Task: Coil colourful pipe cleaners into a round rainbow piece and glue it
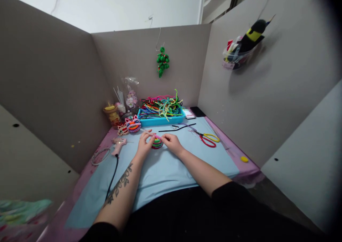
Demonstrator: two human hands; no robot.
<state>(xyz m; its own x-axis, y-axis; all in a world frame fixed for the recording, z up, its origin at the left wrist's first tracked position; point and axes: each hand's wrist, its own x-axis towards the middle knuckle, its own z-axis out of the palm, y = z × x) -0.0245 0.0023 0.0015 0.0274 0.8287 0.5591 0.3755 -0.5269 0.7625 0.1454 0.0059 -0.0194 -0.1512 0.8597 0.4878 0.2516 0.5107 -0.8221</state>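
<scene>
A small round craft (157, 144) of coiled pipe cleaners, striped in green, red and other colours, is between my hands over the blue cloth. Along its top runs a pink pipe cleaner (158, 137), its paler end sticking out to the left past my fingers. My left hand (145, 144) is closed, pinching the pink strand at the craft's left side. On the right side, my right hand (171, 142) is closed too, thumb and forefinger pressed together at the strand's other end. The fingers partly cover the craft.
A blue tray (160, 121) heaped with pipe cleaners stands behind. Scissors (207, 138) and black pipe cleaners (177, 128) lie to the right. A pink glue gun (119, 147) and finished lion-head crafts (133, 124) sit left. Grey partitions (149, 63) enclose the table.
</scene>
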